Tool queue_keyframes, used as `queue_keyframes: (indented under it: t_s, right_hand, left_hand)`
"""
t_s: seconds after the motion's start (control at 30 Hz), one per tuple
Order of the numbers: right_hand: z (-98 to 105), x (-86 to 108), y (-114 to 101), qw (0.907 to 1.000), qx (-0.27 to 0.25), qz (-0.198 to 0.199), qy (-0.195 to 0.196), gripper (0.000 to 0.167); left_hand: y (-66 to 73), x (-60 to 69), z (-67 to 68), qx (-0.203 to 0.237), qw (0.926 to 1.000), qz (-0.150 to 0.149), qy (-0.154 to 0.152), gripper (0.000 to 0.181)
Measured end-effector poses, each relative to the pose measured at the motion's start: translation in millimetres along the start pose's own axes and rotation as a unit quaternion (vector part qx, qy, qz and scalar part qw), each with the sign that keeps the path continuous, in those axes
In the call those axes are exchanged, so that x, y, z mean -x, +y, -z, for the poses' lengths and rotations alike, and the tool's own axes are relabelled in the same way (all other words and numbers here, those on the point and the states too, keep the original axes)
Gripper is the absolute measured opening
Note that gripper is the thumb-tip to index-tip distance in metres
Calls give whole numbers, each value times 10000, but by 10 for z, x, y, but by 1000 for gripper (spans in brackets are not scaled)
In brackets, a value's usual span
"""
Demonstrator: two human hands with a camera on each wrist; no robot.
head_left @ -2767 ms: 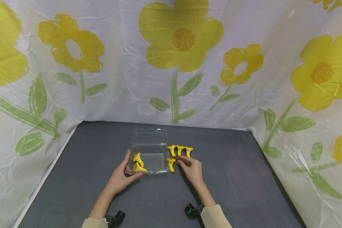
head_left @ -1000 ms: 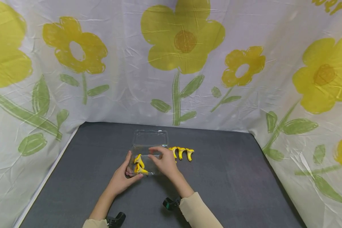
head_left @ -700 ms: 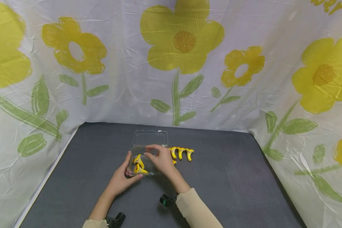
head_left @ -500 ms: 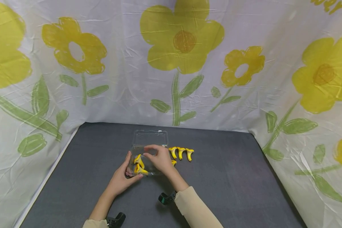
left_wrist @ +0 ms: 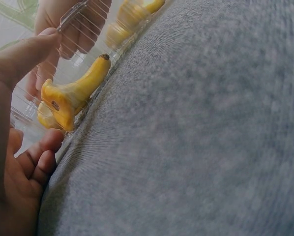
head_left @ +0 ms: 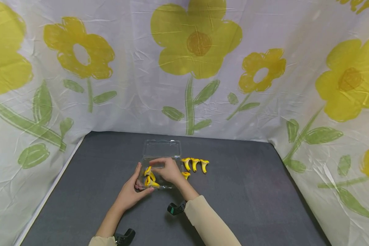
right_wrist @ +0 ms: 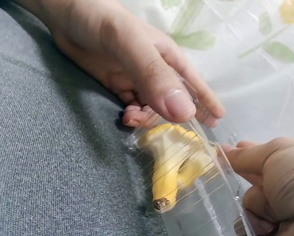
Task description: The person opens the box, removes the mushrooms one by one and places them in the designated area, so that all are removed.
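A clear plastic clamshell box (head_left: pixel 167 187) sits on the dark table with its lid folded back. My left hand (head_left: pixel 130 193) grips the box's near left corner, thumb on the front rim and fingers around the side. Inside at the left lie two yellow chanterelle mushrooms, the upper mushroom (head_left: pixel 152 177) above the front mushroom (head_left: pixel 153 183). My right hand (head_left: pixel 169 171) reaches into the box from the right, thumb and index finger bent at the upper one's cap. Whether they pinch it is hidden; in the right wrist view the fingertips sit against a mushroom cap (right_wrist: pixel 206 155).
Right of the box, three more mushrooms (head_left: pixel 195 164) stand in a row on the table (head_left: pixel 249 191). Another mushroom (head_left: pixel 186 175) lies nearer, partly covered by my right forearm. A flower-printed curtain (head_left: pixel 135 85) closes off the back and sides.
My right hand has moved left from beside the loose mushrooms into the box, and its fingertips now reach the upper mushroom. My left hand keeps its hold on the box.
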State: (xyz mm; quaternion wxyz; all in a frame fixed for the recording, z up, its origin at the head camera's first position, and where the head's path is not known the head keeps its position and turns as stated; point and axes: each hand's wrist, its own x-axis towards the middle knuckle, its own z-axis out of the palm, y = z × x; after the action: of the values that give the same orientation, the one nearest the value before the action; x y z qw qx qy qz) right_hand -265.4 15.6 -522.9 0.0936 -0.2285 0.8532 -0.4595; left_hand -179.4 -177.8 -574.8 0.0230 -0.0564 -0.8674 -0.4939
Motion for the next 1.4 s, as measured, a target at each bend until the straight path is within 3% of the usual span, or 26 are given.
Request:
queue_keyframes:
  t_s: [0.4, 0.77, 0.97, 1.4]
  right_hand:
    - [-36, -29, 27, 9990, 428, -78, -141, 24]
    - [-47, -20, -8, 9971, 711, -70, -277, 19]
    - [-53, -21, -31, 9931, 1116, -13, -353, 19]
    - [-56, 7, -57, 9797, 1942, 496, 64, 17]
  left_hand:
    - [23, -7, 11, 59, 9999, 143, -60, 119]
    - [16, -4, 12, 124, 9999, 48, -63, 119]
    - [7, 0, 3, 56, 10000, 42, -56, 118]
    - [12, 12, 4, 32, 9999, -130, 24, 118]
